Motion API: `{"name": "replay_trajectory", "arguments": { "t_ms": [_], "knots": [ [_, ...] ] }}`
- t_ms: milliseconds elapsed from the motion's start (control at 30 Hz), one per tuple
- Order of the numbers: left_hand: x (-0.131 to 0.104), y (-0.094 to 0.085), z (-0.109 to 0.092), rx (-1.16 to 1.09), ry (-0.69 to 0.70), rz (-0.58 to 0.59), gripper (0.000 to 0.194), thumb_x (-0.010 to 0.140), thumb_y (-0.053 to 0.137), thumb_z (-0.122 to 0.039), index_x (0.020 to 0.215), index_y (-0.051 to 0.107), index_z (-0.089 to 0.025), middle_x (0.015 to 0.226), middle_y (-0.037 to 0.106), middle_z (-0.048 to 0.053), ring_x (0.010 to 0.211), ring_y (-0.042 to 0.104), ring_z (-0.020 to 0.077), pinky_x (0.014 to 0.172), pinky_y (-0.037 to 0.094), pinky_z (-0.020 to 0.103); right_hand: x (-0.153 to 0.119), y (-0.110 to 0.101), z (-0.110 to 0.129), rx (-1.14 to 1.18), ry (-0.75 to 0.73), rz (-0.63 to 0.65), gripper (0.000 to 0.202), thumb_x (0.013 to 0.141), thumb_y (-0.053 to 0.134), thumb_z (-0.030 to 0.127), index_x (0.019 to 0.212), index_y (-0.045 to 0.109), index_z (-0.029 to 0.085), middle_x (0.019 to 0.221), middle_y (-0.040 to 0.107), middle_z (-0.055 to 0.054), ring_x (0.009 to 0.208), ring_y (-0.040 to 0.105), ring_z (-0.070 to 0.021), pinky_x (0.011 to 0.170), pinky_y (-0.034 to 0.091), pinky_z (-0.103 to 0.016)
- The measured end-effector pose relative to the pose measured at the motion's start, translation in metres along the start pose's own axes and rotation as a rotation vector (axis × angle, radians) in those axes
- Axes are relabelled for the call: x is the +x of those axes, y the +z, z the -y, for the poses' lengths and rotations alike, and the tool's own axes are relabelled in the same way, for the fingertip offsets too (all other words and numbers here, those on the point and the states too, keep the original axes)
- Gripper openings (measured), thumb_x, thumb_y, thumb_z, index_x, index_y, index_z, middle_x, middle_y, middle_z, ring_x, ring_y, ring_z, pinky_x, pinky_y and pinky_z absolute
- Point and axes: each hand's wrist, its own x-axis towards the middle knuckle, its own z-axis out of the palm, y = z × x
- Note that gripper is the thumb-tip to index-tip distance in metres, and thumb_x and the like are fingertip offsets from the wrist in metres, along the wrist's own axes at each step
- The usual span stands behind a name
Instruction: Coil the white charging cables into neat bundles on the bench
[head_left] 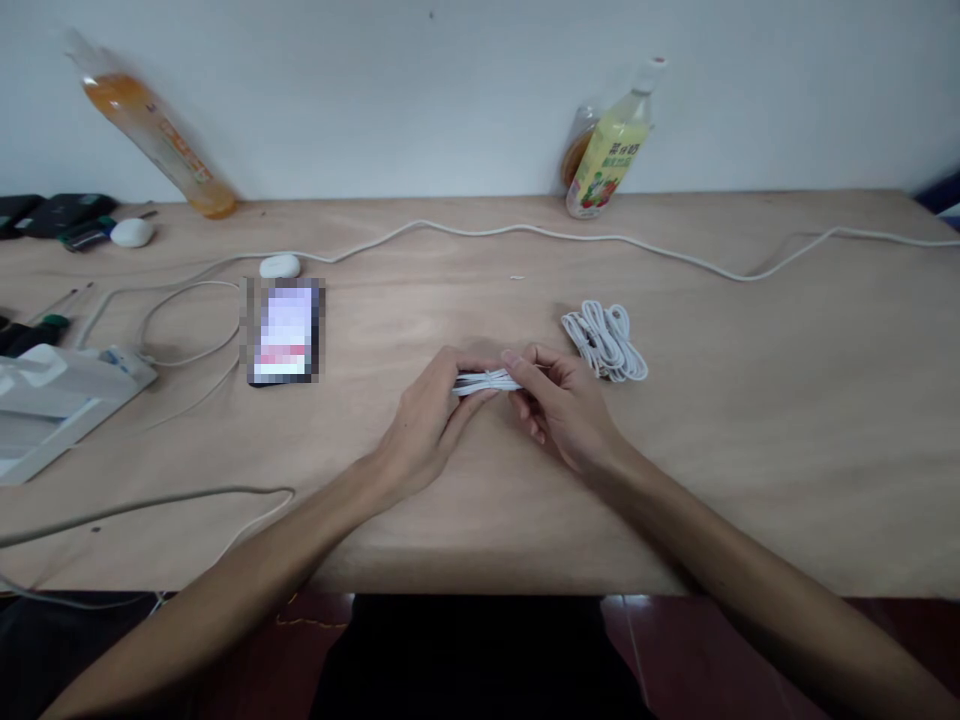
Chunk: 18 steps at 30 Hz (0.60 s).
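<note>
Between both hands, above the wooden table (pixel 750 420), is a folded bundle of white cable (pixel 486 381), drawn in at its middle. My left hand (pixel 435 410) is closed round the bundle's left end, with the thumb below and fingers above. On the right end, the thumb and fingers of my right hand (pixel 559 400) pinch it, covering that end. Just beyond my right hand lie more coiled white cables (pixel 606 340) on the tabletop, apart from the held bundle.
A phone (pixel 285 330) and a white earbud case (pixel 280 266) lie left. A long white cord (pixel 517 229) crosses the back. An orange drink bottle (pixel 161 140) and a yellow-labelled bottle (pixel 611 150) stand by the wall. A white power strip (pixel 67 410) sits at far left.
</note>
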Motion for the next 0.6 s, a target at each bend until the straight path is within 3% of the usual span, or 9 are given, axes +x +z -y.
{"name": "replay_trajectory", "arguments": {
  "t_ms": [600],
  "knots": [
    [0.0005,0.001,0.0015,-0.031,0.0,0.011,0.021,0.11,0.063,-0.031,0.129,0.067,-0.023,0.116,0.078,0.007,0.103,0.074,0.022,0.092,0.058,0.035,0.0003,0.0,0.0005,0.007,0.004,-0.003,0.061,0.079,0.086,0.075,0.067,0.054,0.024,0.051,0.054,0.007,0.037,0.04,-0.0067,0.031,0.028,-0.019]
  ]
}}
